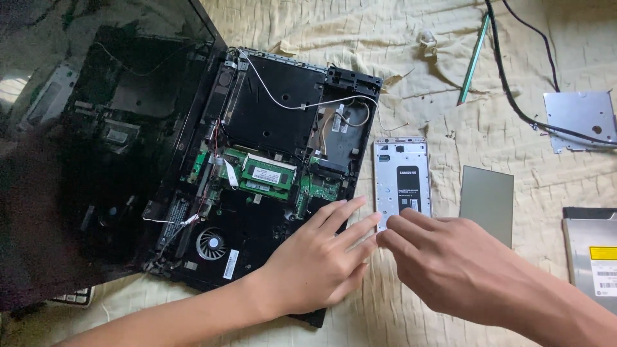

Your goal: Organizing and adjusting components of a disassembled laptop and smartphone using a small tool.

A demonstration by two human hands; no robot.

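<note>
An opened black laptop base (270, 160) lies on a cream cloth, its green memory module (268, 175), fan (211, 244) and white wires showing. My left hand (321, 260) rests flat on the laptop's near right corner, fingers spread and pointing right. My right hand (450, 260) reaches left, its fingertips touching the near end of a silver metal drive caddy (402, 183) with a black-labelled drive in it. The fingertips of both hands nearly meet at that caddy. Neither hand grips anything.
The laptop's dark glossy lid (96, 128) stands open at the left. A grey flat panel (487, 202) lies right of the caddy. An optical drive (594, 254) sits at the right edge, a metal bracket (578, 119) and black cables (514, 96) farther back, plus a green strip (474, 61).
</note>
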